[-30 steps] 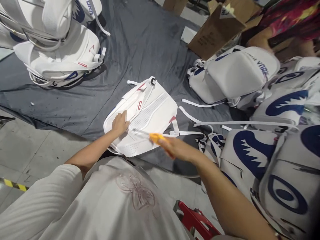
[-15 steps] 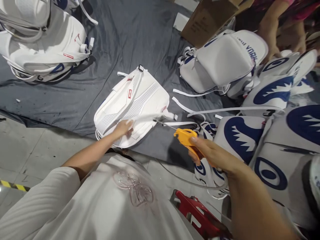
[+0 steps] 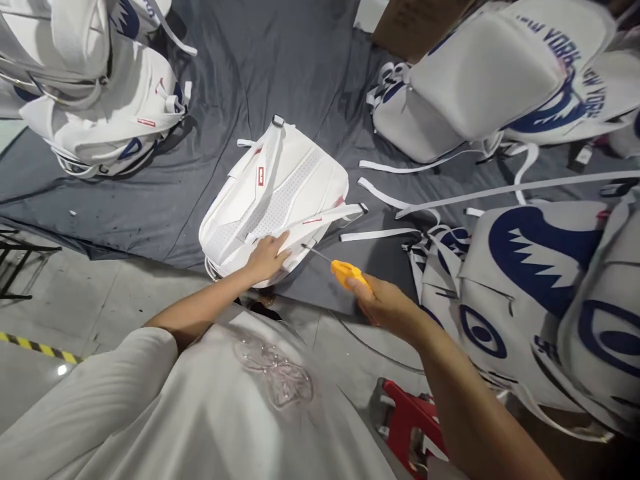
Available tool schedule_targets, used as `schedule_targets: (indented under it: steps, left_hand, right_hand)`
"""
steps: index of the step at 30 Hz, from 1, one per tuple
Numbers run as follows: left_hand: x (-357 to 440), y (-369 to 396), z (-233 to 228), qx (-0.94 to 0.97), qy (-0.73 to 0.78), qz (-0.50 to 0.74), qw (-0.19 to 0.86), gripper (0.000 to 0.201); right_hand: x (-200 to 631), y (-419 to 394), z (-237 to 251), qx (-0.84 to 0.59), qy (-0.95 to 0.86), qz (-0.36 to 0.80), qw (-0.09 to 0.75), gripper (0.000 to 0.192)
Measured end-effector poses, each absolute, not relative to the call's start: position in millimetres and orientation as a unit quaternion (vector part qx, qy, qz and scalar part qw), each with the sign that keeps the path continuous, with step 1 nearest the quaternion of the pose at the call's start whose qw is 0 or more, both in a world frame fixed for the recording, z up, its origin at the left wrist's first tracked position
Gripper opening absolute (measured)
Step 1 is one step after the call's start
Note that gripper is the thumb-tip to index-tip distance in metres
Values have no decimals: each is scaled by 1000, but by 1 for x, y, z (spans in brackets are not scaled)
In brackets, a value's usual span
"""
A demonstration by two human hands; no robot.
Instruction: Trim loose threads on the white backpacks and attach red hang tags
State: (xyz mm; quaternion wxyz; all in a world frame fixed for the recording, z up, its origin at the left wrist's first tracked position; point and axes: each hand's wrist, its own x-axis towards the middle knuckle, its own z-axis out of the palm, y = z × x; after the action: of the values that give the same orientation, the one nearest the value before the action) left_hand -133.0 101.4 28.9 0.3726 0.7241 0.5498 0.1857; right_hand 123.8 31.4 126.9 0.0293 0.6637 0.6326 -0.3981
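Note:
A white backpack [image 3: 307, 180] lies on the grey cloth with its padded back and shoulder straps facing up. My left hand [image 3: 267, 259] rests flat on its near side beside the lower strap, fingers stretched out. In my right hand [image 3: 383, 297] is an orange air blow gun [image 3: 349, 273], gripped by its handle. Its thin metal nozzle points left, with the tip at the bag's lower right side. Part of the gun's handle is hidden by my fingers.
White backpacks [image 3: 120, 93] are piled at the left. More backpacks [image 3: 480, 80] with navy prints crowd the right side, their loose straps trailing across the cloth [image 3: 295, 60]. A cardboard box [image 3: 420, 27] stands at the back. Below is a red object [image 3: 413, 417] on the floor.
My right hand has brought the blow gun left and closer to the backpack. The near strap now lies along the bag, and my left hand has flattened on it. The view has shifted.

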Motion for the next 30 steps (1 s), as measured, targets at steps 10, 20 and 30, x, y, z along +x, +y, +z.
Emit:
schedule_targets:
  steps: [10, 20, 30]
  left_hand:
    - [-278, 162, 37, 181, 649, 369, 641, 27]
    - [-283, 194, 6, 44, 402, 274, 872, 51]
    - [-290, 202, -5, 54, 312, 262, 912, 67]
  right_hand:
    - [-8, -67, 44, 754, 574, -290, 135, 42]
    - [-53, 5, -21, 846, 492, -204, 24, 49]
    - [-55, -29, -10, 857, 451, -246, -49, 39]
